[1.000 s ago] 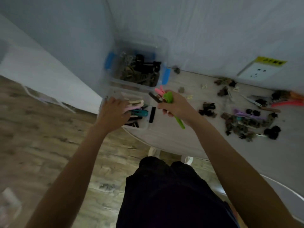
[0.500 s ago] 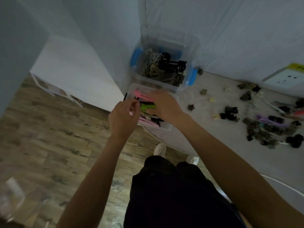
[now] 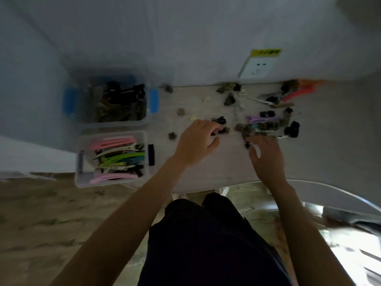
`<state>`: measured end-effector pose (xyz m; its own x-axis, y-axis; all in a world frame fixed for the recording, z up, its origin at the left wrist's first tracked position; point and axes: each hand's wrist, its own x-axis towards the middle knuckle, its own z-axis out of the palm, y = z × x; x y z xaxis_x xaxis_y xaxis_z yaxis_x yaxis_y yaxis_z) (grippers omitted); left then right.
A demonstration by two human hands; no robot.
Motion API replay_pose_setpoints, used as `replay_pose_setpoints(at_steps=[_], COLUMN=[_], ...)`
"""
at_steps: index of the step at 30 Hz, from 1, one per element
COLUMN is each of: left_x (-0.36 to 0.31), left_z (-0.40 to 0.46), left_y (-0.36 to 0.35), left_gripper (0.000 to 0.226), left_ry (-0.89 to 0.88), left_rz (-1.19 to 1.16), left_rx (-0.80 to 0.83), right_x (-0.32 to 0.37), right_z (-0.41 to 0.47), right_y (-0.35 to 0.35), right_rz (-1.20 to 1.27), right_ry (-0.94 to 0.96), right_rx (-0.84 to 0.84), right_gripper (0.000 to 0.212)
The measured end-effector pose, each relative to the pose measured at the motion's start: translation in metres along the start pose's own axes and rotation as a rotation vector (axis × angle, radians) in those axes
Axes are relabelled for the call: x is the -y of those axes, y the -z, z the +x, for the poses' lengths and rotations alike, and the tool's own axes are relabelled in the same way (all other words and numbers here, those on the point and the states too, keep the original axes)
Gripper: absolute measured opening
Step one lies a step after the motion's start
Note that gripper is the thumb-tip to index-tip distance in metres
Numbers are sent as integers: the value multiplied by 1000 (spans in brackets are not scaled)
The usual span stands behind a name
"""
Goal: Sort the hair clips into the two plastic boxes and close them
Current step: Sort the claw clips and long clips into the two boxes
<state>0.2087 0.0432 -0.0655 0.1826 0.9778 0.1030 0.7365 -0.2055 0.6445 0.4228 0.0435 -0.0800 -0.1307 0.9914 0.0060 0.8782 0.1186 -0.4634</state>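
Note:
Two lidless clear plastic boxes stand at the table's left end. The far box [image 3: 153, 101], with blue latches, holds dark claw clips. The near box [image 3: 82, 182] holds long pink, green, white and teal clips. Loose clips [image 3: 266, 124], mostly small and dark, lie scattered across the middle and right of the table. My left hand [image 3: 198, 141] reaches over the table, its fingertips touching a small black claw clip [image 3: 220, 121], thumb apart. My right hand [image 3: 267, 157] hovers with spread fingers at the near edge of the dark pile. Neither hand plainly holds anything; the view is blurred.
A black clip [image 3: 151, 154] lies on the table just right of the near box. Red and orange long clips [image 3: 299, 91] sit at the far right by the wall. A wall socket [image 3: 257, 67] is behind the table. Wooden floor [image 3: 41, 213] lies below the table's front edge.
Both hands have left the near box and moved right to the loose clips. The pink and green clips that my right hand held now lie in the near box.

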Motion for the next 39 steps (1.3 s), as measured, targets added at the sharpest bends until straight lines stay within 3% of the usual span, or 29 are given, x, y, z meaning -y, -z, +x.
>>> replay_pose_setpoints(at_steps=[3, 10, 16, 23, 27, 32, 39], left_x=[-15, -47, -46, -33, -38, -53, -45], left_z=[36, 88, 78, 59, 68, 97, 101], left_y=[-39, -106, -124, -115, -116, -121, -113], left_gripper=[32, 47, 36, 30, 34, 36, 29], left_ry=[-3, 127, 262, 342, 338, 354, 412], left_rz=[9, 195, 191, 311, 337, 422, 242], left_rx=[143, 273, 181, 143, 97, 208, 209], right_x=[-43, -102, -131, -134, -125, -115, -111], right_z=[4, 39, 51, 65, 85, 124, 142], right_y=[16, 26, 20, 49, 49, 31, 26], right_rz=[-35, -110, -162, -156, -46, -101, -264], right_ry=[-140, -74, 43, 210, 210, 363, 391], right_rx=[-6, 131, 133, -46, 75, 220, 280], right_gripper=[24, 34, 6, 6, 10, 23, 20])
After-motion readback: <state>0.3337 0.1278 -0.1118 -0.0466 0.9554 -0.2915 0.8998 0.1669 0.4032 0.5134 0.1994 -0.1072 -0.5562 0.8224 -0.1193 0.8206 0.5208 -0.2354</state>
